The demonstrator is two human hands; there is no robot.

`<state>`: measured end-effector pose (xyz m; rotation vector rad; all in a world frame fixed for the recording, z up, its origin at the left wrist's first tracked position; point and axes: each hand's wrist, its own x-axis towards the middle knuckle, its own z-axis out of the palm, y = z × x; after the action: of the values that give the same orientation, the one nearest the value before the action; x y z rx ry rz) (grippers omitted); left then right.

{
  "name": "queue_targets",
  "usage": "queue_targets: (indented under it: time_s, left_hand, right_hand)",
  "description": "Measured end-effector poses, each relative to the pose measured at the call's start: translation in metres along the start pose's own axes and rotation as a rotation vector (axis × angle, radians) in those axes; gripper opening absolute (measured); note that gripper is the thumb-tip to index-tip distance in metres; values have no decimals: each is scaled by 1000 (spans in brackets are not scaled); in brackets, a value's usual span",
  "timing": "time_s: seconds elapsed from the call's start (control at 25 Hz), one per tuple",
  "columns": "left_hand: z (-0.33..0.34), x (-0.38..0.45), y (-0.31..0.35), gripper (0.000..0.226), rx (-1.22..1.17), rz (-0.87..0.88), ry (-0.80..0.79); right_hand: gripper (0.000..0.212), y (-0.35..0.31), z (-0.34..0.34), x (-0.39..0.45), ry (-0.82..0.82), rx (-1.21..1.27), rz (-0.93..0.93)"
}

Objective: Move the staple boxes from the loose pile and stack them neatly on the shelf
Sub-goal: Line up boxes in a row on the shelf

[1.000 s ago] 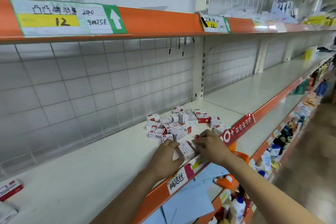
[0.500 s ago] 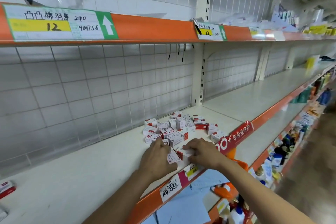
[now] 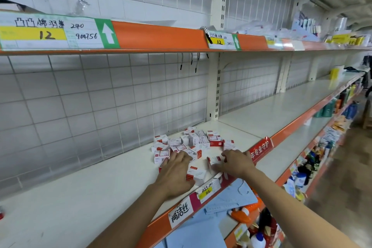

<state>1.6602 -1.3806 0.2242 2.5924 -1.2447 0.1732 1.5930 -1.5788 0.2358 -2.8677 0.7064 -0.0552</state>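
Note:
A loose pile of small red-and-white staple boxes (image 3: 193,141) lies on the white shelf (image 3: 84,197), near the upright post. My left hand (image 3: 175,173) lies palm down with spread fingers on the pile's near left edge, covering a few boxes. One box (image 3: 196,173) sits just right of its thumb, between the hands. My right hand (image 3: 235,162) reaches in from the right near the shelf's front edge. Its thumb and fingers pinch a single staple box (image 3: 214,160).
A wire grid backs the shelf. The orange front rail (image 3: 161,225) carries price tags and a red sign (image 3: 260,148). An orange-edged upper shelf (image 3: 157,36) hangs overhead. Bottles and packets fill the lower shelves (image 3: 314,159) at right. The shelf surface stretches bare to the left and right of the pile.
Both hands have slid from the shelf's front edge deeper toward the pile. The left hand now covers the pile's near boxes, and the right hand's fingers have closed on one box.

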Motion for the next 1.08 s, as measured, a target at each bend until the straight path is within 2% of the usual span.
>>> queue_targets:
  time_s: [0.12,0.2,0.36,0.52,0.8,0.96,1.08]
  left_hand:
    - [6,9,3,71,-27,-41,-135]
    - [10,10,0,65,-53,-55,-154]
    - [11,5,-11,45,-141,-67,20]
    - [12,-2,-21,45,-239,-47,101]
    - [9,-9,-25,47,-365,-13,179]
    - [-3,-20,-35,44,-460,-52,247]
    - [-18,-32,-50,44,-470,-163,313]
  right_hand:
    - [52,-9,7,4,10,-53,-21]
    - [48,-13,11,4,2,3,-74]
    - [52,-12,13,3,18,233,-217]
    - [46,-12,17,1,120,329,-290]
    - [43,-14,11,-3,95,390,-340]
    - [41,-26,7,-8,101,462,-384]
    - [39,-53,7,-12,81,511,-461]
